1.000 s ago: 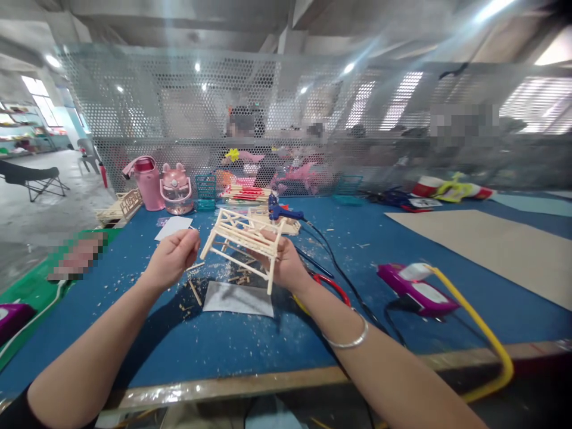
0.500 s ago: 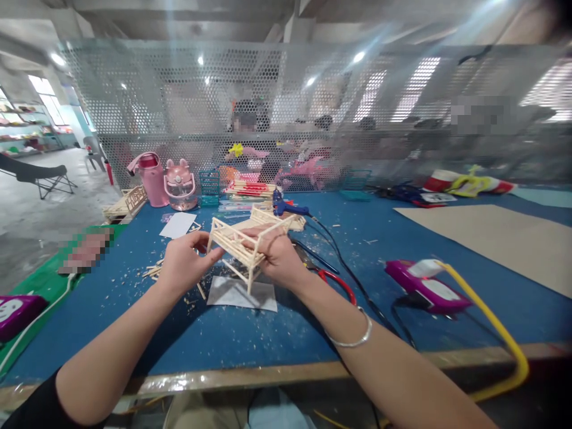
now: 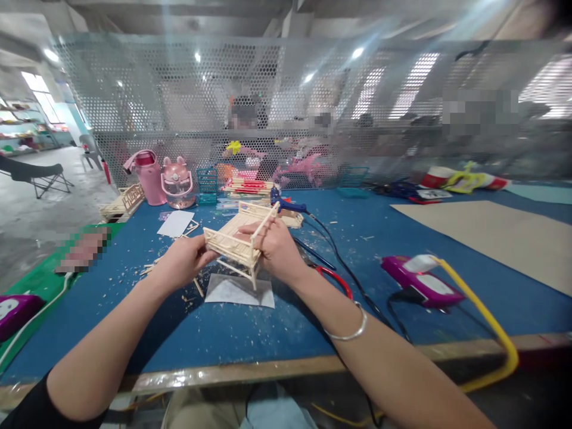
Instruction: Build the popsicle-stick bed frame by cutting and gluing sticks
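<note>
A small frame of pale wooden sticks (image 3: 231,245), shaped like a miniature bed with railings and legs, is held up above the blue table (image 3: 179,339). My left hand (image 3: 185,260) pinches its left corner between thumb and fingers. On the other side, my right hand (image 3: 280,247) grips the right railing, some fingers reaching inside over the slats. Beneath the frame lies a white paper sheet (image 3: 241,291). Loose wooden sticks and chips (image 3: 196,288) are scattered near my left hand. A blue glue gun (image 3: 288,205) rests just behind the frame.
Red-handled pliers (image 3: 335,279) and a black cable lie right of my right hand. A purple power strip (image 3: 420,283) with a yellow cord stands further right. At the back are a pink bottle (image 3: 151,179), a clear pink-lidded bottle (image 3: 177,185) and a perforated metal screen (image 3: 179,107).
The stick frame has tilted, so its slatted top shows more and its near leg sits slightly higher. Both hands keep hold of it. The view has shifted slightly.
</note>
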`<action>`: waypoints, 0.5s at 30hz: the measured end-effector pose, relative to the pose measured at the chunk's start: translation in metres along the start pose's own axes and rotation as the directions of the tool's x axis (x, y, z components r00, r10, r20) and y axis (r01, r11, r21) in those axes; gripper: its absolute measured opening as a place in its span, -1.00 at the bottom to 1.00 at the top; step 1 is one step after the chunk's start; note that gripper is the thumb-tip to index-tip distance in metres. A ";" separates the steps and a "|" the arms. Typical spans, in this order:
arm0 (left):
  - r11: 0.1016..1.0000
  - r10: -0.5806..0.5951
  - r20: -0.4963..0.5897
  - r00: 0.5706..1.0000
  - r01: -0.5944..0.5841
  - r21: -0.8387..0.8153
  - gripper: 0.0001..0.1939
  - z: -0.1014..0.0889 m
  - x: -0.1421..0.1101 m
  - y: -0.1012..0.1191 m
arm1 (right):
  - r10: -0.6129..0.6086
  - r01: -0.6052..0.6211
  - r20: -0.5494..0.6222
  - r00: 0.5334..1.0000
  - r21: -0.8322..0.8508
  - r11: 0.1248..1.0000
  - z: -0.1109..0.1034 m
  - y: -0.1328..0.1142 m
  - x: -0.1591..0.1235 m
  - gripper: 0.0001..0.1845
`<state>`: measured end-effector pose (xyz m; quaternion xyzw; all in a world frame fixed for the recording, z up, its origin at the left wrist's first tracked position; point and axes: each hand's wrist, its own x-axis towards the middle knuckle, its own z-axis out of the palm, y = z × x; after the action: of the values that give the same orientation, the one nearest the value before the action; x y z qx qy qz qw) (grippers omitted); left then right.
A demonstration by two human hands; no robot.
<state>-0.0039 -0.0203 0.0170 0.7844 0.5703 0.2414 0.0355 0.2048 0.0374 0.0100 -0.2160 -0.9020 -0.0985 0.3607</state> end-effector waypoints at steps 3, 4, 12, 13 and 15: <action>0.995 0.046 -0.028 0.999 -0.048 -0.085 -0.75 -0.001 -0.003 0.003 | 0.002 -0.002 -0.017 1.000 -0.008 1.000 -0.001 0.012 -0.001 -0.73; 0.991 0.052 -0.044 0.998 -0.057 -0.119 -0.73 -0.001 -0.005 0.006 | 0.012 -0.012 -0.022 1.000 -0.015 1.000 -0.002 0.015 -0.002 -0.74; 0.687 -0.464 -0.319 0.826 0.109 -0.719 -0.67 -0.001 -0.005 0.011 | 0.084 -0.075 -0.014 0.996 0.329 0.941 -0.002 0.019 -0.005 -0.61; 0.647 -0.526 -0.325 0.786 0.122 -0.753 -0.69 -0.002 -0.004 0.010 | 0.115 -0.098 -0.020 0.993 0.387 0.917 0.000 0.017 -0.004 -0.59; 0.609 -0.565 -0.334 0.754 0.108 -0.786 -0.74 -0.003 -0.001 0.007 | 0.211 -0.168 -0.050 0.976 0.442 0.881 0.008 0.014 -0.001 -0.57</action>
<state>0.0005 -0.0239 0.0216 0.4691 0.5544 0.6502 0.2234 0.2074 0.0525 0.0037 -0.2121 -0.8571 0.1309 0.4508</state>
